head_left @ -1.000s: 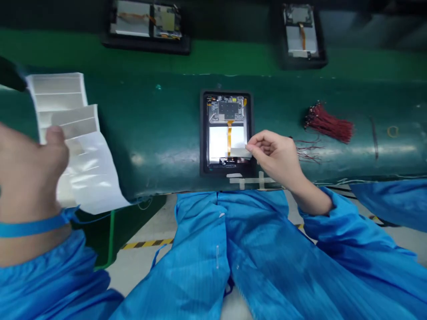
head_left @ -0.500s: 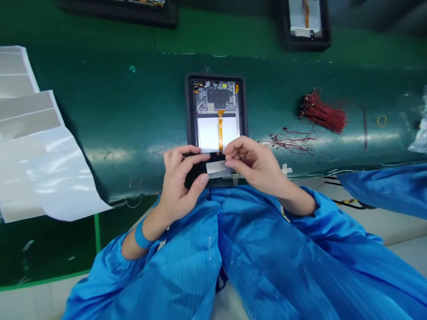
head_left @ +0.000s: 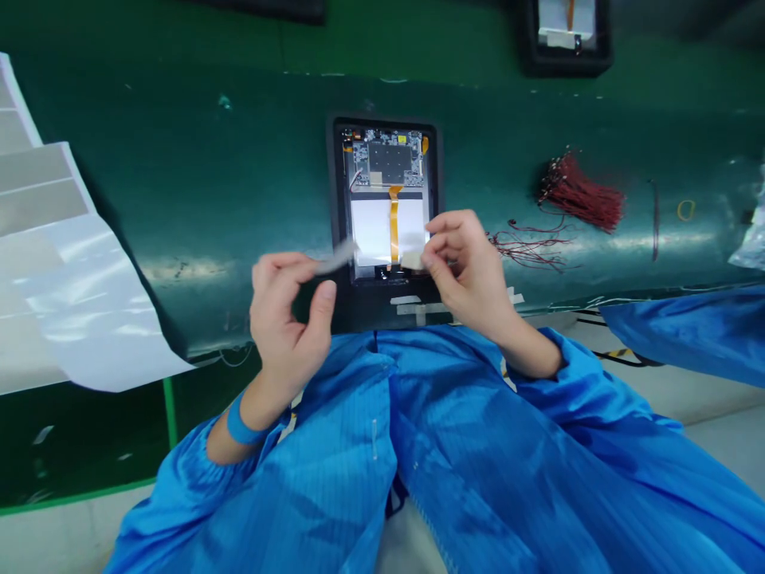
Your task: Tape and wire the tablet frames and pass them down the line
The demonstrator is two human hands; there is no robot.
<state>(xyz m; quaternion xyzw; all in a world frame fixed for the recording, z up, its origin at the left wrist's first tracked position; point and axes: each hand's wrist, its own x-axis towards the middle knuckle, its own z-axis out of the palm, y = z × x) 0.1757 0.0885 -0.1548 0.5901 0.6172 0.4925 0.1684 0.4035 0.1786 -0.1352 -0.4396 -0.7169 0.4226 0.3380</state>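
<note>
In front of me an opened tablet (head_left: 391, 231) lies in a black foam tray (head_left: 439, 151), its circuit board (head_left: 388, 162), white battery (head_left: 370, 227) and orange ribbon cable (head_left: 394, 223) exposed. My left hand (head_left: 290, 315) is left of the tray's lower edge, thumb apart, with a pale thin strip (head_left: 338, 259) at its index fingertip. The strip is smeared by motion; whether it is pinched or stuck there is unclear. Between thumb and fingers, my right hand (head_left: 466, 267) pinches a piece of greyish tape (head_left: 412, 259) over the battery's lower right end.
Red wire bundles (head_left: 579, 195) and loose red wires (head_left: 529, 249) lie to the right, with a yellow rubber band (head_left: 686, 210). Silvery sheets (head_left: 101, 303) spread at the left. Another foam tray (head_left: 565, 60) stands at the back right. Tape pieces (head_left: 418, 309) stick near the front edge.
My left hand has moved left, away from the tablet, carrying a pale strip. My right hand has risen slightly, lifting the tape over the battery. The view has shifted a little.
</note>
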